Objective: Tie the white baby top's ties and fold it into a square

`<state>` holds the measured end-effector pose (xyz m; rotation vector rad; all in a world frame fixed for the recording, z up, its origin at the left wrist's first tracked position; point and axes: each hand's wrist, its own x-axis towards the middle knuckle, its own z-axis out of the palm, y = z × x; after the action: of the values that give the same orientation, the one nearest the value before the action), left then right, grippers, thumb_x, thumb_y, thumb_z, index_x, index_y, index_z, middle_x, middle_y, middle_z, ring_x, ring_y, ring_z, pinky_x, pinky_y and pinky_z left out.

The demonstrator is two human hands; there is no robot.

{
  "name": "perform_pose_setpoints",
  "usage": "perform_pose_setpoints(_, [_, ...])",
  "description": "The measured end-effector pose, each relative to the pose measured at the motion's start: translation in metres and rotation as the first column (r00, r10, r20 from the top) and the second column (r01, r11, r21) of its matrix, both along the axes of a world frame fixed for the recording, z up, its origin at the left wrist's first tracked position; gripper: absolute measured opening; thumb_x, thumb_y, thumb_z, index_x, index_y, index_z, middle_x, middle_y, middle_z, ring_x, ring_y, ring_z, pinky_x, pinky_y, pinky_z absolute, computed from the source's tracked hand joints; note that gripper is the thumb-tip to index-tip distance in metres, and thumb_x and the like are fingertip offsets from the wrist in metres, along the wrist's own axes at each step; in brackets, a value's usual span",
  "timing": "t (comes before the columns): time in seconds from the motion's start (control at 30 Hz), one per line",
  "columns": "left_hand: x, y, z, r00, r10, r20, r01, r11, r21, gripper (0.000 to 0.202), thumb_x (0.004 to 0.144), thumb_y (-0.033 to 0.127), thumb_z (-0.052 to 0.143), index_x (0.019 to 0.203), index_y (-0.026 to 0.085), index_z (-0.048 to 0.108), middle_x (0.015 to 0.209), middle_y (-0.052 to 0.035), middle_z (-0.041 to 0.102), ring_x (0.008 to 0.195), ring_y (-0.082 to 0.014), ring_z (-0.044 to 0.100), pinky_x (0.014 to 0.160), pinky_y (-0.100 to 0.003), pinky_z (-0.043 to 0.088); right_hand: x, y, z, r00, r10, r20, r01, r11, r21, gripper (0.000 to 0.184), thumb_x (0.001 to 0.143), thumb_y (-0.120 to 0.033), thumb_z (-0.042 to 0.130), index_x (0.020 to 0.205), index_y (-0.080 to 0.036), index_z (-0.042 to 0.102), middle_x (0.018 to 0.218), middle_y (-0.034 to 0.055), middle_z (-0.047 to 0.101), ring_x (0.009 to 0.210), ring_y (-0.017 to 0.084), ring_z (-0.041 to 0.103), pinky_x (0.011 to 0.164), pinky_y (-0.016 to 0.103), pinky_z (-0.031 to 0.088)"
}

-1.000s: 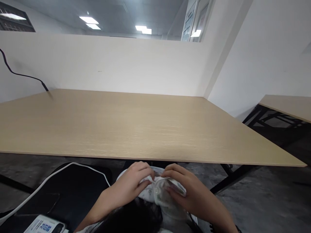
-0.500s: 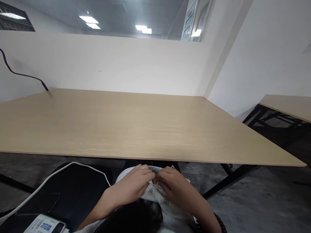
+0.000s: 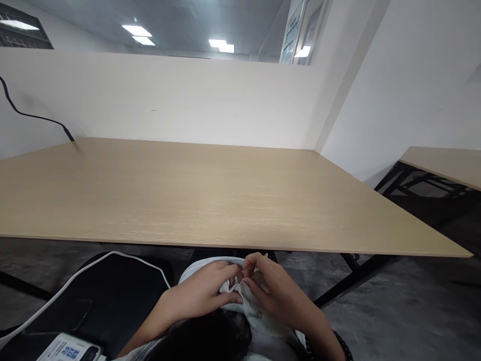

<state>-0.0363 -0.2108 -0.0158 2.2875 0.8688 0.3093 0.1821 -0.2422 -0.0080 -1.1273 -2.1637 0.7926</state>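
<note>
Garment (image 3: 263, 331): white fabric with small dark print, below the near table edge, against the person's front; cannot tell whether worn or lying on the lap.
Fold: bunched fabric (image 3: 232, 287) gathered between both hands, at the garment's upper part.
Left hand (image 3: 199, 292): nearly closed, fingers (image 3: 229, 271) curled over the bunched fabric, thumb side toward the fold; has hold of the garment.
Right hand (image 3: 277, 296): half closed, fingertips (image 3: 248, 266) pinching the fabric's upper edge, just beside the left fingers; has hold of the garment. Beaded bracelet (image 3: 341, 345) on the wrist.
Hair: dark hair (image 3: 203, 337) at the lower frame edge, covering part of the garment.
Table: pale wood-grain top (image 3: 210, 195), nothing standing on it, hands below its near edge and not touching it; black metal leg (image 3: 355, 277) at right.
Seat: black cushion with white piping (image 3: 112, 286) left of the left arm; printed card with blue lettering (image 3: 67, 348) at its lower edge, exact object unclear.
Room: white partition (image 3: 158, 95) behind the table, black cable (image 3: 33, 116) hanging over it at left; second table (image 3: 443, 163) at right; grey mottled floor (image 3: 398, 306); ceiling lights (image 3: 137, 32) overhead.
</note>
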Motion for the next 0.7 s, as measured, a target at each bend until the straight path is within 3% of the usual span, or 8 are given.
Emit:
perform_pose_setpoints(0.2, [0.001, 0.000, 0.004, 0.997, 0.016, 0.078, -0.014, 0.999, -0.029, 0.026, 0.094, 0.046, 0.061, 0.099, 0.020, 0.065, 0.098, -0.0033, 0.069, 0.094, -0.0207, 0.062, 0.079, -0.027, 0.046, 0.002, 0.001, -0.003, 1.000, -0.008, -0.019, 0.008, 1.000, -0.027, 0.015, 0.092, -0.013, 0.052, 0.104, -0.022, 0.050, 0.097, 0.0023, 0.063, 0.084, 0.016, 0.058, 0.074, 0.027, 0.045])
perform_pose_setpoints(0.4, [0.002, 0.000, -0.001, 0.995, 0.036, 0.088, -0.034, 0.999, -0.033, 0.033, 0.095, 0.050, 0.057, 0.100, 0.021, 0.072, 0.094, -0.0041, 0.073, 0.086, -0.0191, 0.066, 0.077, -0.025, 0.047, 0.004, -0.001, 0.003, 0.998, 0.065, -0.024, -0.067, 0.994, -0.085, 0.011, 0.093, -0.017, 0.055, 0.101, -0.023, 0.052, 0.092, -0.0009, 0.063, 0.077, 0.013, 0.057, 0.070, 0.025, 0.044])
perform_pose_setpoints(0.57, [0.004, -0.003, -0.002, 0.994, 0.066, 0.087, -0.065, 0.998, -0.016, 0.040, 0.096, 0.054, 0.054, 0.103, 0.021, 0.076, 0.084, -0.0027, 0.074, 0.074, -0.0156, 0.064, 0.068, -0.022, 0.046, 0.008, -0.002, 0.005, 0.995, 0.102, -0.008, -0.103, 0.991, -0.087, 0.008, 0.093, -0.018, 0.056, 0.098, -0.023, 0.053, 0.092, -0.0011, 0.065, 0.079, 0.013, 0.058, 0.072, 0.024, 0.045])
perform_pose_setpoints(0.7, [0.004, -0.006, 0.003, 0.995, 0.007, 0.095, -0.012, 0.999, 0.052, 0.041, 0.099, 0.052, 0.049, 0.100, 0.022, 0.078, 0.075, -0.0016, 0.072, 0.063, -0.0134, 0.060, 0.060, -0.021, 0.042, 0.012, -0.002, 0.004, 0.990, 0.135, -0.031, -0.138, 0.985, -0.107, 0.007, 0.094, -0.018, 0.055, 0.099, -0.023, 0.053, 0.094, 0.0001, 0.065, 0.081, 0.013, 0.058, 0.072, 0.023, 0.045])
